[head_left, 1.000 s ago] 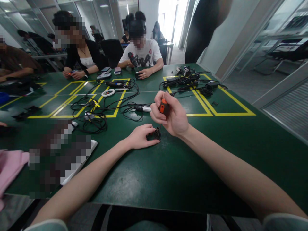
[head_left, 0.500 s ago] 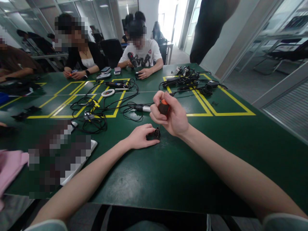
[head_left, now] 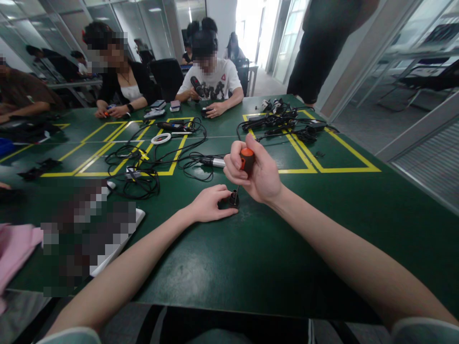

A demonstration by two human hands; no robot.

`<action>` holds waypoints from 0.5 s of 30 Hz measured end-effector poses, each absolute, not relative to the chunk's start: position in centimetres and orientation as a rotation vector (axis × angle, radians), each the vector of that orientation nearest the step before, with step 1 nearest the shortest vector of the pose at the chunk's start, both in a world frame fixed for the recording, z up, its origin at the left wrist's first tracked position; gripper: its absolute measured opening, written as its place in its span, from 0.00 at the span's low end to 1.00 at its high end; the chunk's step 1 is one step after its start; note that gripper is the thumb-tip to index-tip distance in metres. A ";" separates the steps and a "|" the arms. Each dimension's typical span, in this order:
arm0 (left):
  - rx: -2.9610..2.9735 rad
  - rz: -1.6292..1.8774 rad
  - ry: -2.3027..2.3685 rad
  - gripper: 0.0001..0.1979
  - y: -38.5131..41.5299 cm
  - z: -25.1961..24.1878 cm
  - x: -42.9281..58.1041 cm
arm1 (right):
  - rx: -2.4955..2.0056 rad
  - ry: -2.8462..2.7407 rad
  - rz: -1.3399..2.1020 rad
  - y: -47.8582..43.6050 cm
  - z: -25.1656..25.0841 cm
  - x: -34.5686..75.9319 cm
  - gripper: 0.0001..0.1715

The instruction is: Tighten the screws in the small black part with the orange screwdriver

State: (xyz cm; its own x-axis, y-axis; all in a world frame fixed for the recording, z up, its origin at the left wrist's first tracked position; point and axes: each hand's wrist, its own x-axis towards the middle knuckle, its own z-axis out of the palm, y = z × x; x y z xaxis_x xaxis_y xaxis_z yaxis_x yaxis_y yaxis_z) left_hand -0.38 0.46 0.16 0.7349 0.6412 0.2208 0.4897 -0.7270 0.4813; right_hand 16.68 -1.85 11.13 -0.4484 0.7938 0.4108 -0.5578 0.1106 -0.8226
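My right hand is wrapped round the orange and black handle of a screwdriver, held upright with its shaft pointing down. The tip of the shaft reaches into a small round black part on the green table. Thumb and fingers of my left hand grip that part from the left side and keep it against the tabletop. What exactly the tip touches inside the part is too small to make out.
Behind my hands lies a silver and black tool with a cord. Tangled black cables are to the left, and more black devices lie at the back right. A white tape roll rests further back. Co-workers sit across the green table.
The screwdriver's handle has turned and tilted slightly in my right hand, so more of its orange end shows. My left hand and the black part have stayed put.
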 end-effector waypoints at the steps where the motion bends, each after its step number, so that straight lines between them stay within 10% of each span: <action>1: 2.539 0.536 0.868 0.16 0.5 0.2 -0.4 | -0.259 -1.294 1.584 -1.9 11.0 16.7 0.33; 7: 2.532 0.538 0.872 0.17 0.4 0.2 -0.4 | -0.166 -1.248 1.581 -1.9 10.5 16.7 0.22; 15: 2.534 0.539 0.860 0.17 0.4 0.1 -0.4 | -0.234 -1.278 1.563 -1.9 11.1 16.6 0.31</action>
State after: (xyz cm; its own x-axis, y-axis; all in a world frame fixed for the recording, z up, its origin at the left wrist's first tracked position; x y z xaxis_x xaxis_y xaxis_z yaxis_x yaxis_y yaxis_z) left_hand -0.39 0.41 0.12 0.7351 0.6395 0.2250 0.4812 -0.7261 0.4912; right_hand 16.59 -1.90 11.06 -0.4265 0.7930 0.4349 -0.5841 0.1257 -0.8019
